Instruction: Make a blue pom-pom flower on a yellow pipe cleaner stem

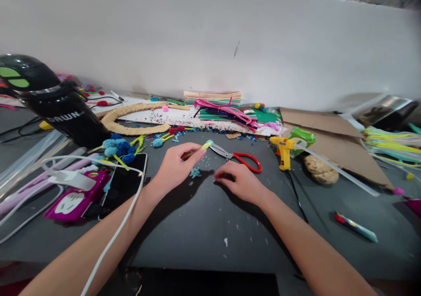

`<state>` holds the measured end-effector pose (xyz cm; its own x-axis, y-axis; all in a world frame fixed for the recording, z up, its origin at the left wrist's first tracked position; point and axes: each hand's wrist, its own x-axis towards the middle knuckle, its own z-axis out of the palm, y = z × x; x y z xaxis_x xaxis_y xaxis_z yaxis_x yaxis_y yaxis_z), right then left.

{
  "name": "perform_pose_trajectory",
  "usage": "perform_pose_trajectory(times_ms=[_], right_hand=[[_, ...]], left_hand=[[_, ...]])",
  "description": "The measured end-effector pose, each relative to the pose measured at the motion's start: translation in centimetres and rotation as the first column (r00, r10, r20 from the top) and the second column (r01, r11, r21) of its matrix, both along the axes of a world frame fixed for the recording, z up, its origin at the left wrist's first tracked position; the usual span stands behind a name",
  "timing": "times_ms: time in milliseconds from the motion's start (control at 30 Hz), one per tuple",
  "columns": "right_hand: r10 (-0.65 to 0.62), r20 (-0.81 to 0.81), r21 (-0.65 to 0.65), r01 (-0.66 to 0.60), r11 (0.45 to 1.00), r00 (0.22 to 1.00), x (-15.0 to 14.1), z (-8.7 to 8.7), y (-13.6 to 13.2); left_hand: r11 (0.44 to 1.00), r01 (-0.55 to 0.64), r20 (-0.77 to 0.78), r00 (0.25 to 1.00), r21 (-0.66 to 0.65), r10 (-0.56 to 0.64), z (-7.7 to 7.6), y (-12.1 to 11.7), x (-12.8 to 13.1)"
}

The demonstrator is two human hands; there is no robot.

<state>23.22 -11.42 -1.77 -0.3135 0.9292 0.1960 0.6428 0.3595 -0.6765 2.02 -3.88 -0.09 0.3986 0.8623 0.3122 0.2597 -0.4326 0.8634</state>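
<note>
Between the thumb and fingers of my left hand (177,164) is a small fuzzy pipe-cleaner piece (208,144), yellow with a light-blue tip. My right hand (241,181) is low over the grey table, its fingertips pinched together; whatever they hold is too small to make out. On the table between the two hands lies a blue fuzzy star-shaped piece (195,172). Just beyond my right hand rest scissors (247,161) with red handles, their blades apart and pointing toward the piece in my left hand.
Left are a black bottle (62,112), a purple power strip (77,197), a phone (126,182) and blue pompom flowers (121,148). A white cable crosses my left forearm. Right are a yellow glue gun (283,152), cardboard (342,155) and a pen-like object (355,226). A tan wrapped ring (113,123) lies behind.
</note>
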Motion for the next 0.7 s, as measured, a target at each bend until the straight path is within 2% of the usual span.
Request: perform_pose_trajectory(times_ms=[100, 367, 567, 700], right_hand=[[0.071, 0.079, 0.053, -0.075, 0.996, 0.994, -1.2, -0.2, 0.0], [0.049, 0.248, 0.207, -0.103, 0.973, 0.968, -3.5, -1.1, 1.1], [0.033, 0.323, 0.231, -0.113, 0.966, 0.946, -4.0, -2.0, 1.6], [0.018, 0.340, 0.230, -0.101, 0.968, 0.940, -4.4, -1.8, 1.5]], left_hand=[[1.000, -0.014, -0.002, 1.000, 0.012, 0.014, -0.1, 0.3, -0.2], [1.000, 0.006, -0.025, 1.000, 0.008, -0.006, -0.1, 0.2, -0.1], [1.000, 0.010, -0.024, 1.000, 0.003, -0.010, 0.1, 0.1, 0.0], [1.000, 0.003, -0.032, 0.999, -0.009, -0.003, 0.2, 0.1, -0.1]])
